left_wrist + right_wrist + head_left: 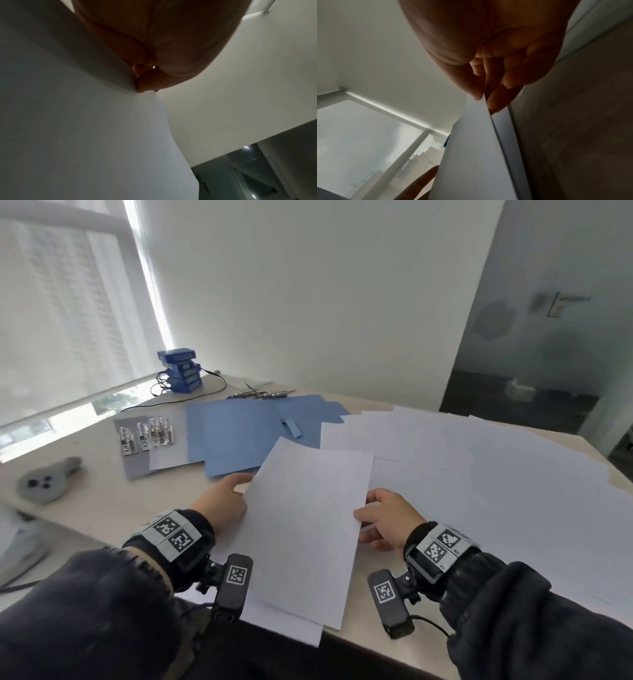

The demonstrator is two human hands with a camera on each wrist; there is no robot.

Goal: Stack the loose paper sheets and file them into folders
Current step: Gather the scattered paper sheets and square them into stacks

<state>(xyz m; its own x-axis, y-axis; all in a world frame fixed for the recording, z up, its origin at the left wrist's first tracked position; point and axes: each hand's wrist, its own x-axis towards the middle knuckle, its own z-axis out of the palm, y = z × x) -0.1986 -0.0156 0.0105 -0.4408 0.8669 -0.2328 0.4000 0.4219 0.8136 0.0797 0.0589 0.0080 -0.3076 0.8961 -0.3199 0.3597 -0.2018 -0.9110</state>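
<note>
I hold a white paper sheet (308,529) lifted and tilted over the table's near edge. My left hand (226,501) pinches its left edge, and the left wrist view shows the fingers (145,81) closed on the sheet (85,135). My right hand (383,518) pinches the right edge, with thumb over and fingers (498,100) under the sheet (471,155). Another white sheet (291,625) lies beneath at the table edge. Several loose white sheets (479,474) are spread over the right half of the table. Blue folders (246,433) lie overlapped behind the held sheet.
The beige table (96,501) holds metal binder clips (145,436) on grey sheets at the left, a grey controller (48,479) further left, and stacked blue boxes (181,369) with black cables at the back. A white wall stands behind the table.
</note>
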